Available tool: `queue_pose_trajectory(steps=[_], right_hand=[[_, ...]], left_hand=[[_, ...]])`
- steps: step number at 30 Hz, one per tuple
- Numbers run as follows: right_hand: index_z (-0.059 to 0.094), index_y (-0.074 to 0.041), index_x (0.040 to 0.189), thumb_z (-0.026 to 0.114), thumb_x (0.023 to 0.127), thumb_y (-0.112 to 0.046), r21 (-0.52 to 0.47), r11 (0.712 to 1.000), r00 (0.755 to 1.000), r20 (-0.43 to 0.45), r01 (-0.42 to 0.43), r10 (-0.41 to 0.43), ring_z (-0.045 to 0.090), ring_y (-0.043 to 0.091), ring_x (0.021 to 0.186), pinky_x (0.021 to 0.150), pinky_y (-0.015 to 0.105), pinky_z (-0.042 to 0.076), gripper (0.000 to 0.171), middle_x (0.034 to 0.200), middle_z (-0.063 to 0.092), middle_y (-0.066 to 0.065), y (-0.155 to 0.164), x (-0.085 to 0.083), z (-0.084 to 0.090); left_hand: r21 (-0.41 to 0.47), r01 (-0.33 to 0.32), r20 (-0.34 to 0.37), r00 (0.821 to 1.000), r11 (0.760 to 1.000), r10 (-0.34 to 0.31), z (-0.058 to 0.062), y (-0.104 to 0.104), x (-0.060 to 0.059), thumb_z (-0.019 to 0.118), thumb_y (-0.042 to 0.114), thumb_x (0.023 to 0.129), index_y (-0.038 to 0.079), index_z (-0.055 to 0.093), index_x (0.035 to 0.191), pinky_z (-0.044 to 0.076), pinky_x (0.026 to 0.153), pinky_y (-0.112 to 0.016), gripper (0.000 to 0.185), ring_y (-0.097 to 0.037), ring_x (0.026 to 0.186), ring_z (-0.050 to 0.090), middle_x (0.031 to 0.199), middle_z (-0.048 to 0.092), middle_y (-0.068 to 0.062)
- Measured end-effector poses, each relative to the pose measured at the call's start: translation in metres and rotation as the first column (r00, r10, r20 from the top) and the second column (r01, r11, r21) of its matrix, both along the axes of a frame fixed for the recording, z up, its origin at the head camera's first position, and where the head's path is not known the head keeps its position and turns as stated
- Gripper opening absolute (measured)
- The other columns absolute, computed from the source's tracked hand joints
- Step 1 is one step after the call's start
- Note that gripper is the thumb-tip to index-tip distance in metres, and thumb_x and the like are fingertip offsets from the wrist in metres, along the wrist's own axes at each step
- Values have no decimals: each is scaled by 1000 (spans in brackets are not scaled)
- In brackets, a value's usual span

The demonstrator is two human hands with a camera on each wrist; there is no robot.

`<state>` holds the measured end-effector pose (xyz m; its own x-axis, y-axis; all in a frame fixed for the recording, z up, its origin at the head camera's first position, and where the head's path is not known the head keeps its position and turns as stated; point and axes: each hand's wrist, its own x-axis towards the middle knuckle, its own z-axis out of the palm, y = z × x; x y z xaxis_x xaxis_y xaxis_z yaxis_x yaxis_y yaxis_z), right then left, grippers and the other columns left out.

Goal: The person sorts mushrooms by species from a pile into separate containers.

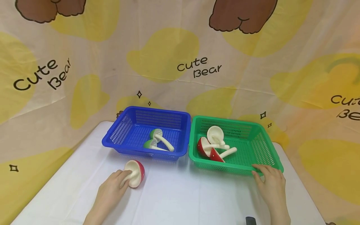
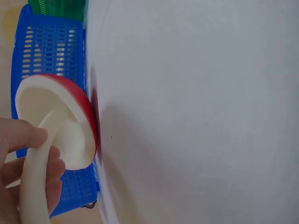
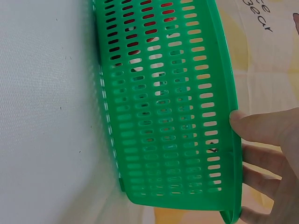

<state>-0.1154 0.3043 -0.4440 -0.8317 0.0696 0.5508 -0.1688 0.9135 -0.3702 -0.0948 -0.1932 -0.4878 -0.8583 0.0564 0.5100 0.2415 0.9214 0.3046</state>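
Observation:
My left hand (image 1: 111,187) pinches the curved white stem of a toy mushroom (image 1: 137,173) with a red cap, in front of the blue basket. Seen from the left wrist, the mushroom (image 2: 70,121) is tipped sideways, its hollow underside towards the hand and its cap close to the white cloth. At the front right corner of the green basket (image 1: 225,167), my right hand (image 1: 271,182) grips the rim. The right wrist view shows the thumb (image 3: 252,126) on the rim and the other fingers behind it. Several red-capped mushrooms (image 1: 203,147) lie in this basket's left half.
The blue basket (image 1: 146,153) stands left of the green one, almost touching it. Two green-capped mushrooms (image 1: 156,134) lie inside. A white cloth (image 1: 174,193) covers the table, with a printed curtain (image 1: 163,56) behind. A dark object (image 1: 250,220) shows at the near edge.

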Motion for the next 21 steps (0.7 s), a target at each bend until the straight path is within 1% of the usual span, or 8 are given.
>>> queue_pose_trajectory(steps=[3,5,9,14,18,21], right_hand=[[70,-7,101,74,78,-5,-1,1000,1000,-5,-4,4,53,42,103,90,65,33,23,105,68,21,0,0,0],[70,-6,101,74,78,-4,-3,1000,1000,-11,-6,6,53,42,103,90,65,33,23,105,68,21,1,0,0],[70,-6,100,75,77,-3,1,1000,1000,-29,-11,11,53,42,101,89,64,34,24,104,68,21,1,0,-1],[70,-6,100,75,77,-3,0,1000,1000,-28,-10,10,53,42,102,89,64,34,24,104,68,21,0,0,-1],[70,-6,101,74,77,-4,-3,1000,1000,-16,-9,9,53,42,102,89,65,33,24,105,68,21,0,0,0],[70,-7,101,74,78,-4,-4,1000,1000,-11,-9,9,53,42,102,89,66,33,24,105,68,20,0,0,0]], left_hand=[[-5,5,-42,999,1000,-5,-1,2,1,77,4,71,15,70,102,50,60,-35,34,-16,79,61,86,63,4],[-3,7,-53,999,1000,-7,0,5,2,77,3,71,15,70,102,50,60,-34,34,-15,79,60,86,62,5],[5,19,-53,998,1000,-19,2,11,5,76,2,71,15,70,102,51,62,-33,34,-14,80,59,87,62,5],[18,30,-55,998,999,-29,5,23,7,78,4,70,18,71,101,51,64,-30,35,-10,81,58,88,62,9],[20,63,-86,994,998,-61,7,34,8,79,6,70,19,72,102,52,66,-28,35,-8,82,58,89,63,11],[21,103,-119,988,995,-99,10,43,7,79,5,69,18,72,102,51,66,-25,36,-6,81,57,88,63,12]])
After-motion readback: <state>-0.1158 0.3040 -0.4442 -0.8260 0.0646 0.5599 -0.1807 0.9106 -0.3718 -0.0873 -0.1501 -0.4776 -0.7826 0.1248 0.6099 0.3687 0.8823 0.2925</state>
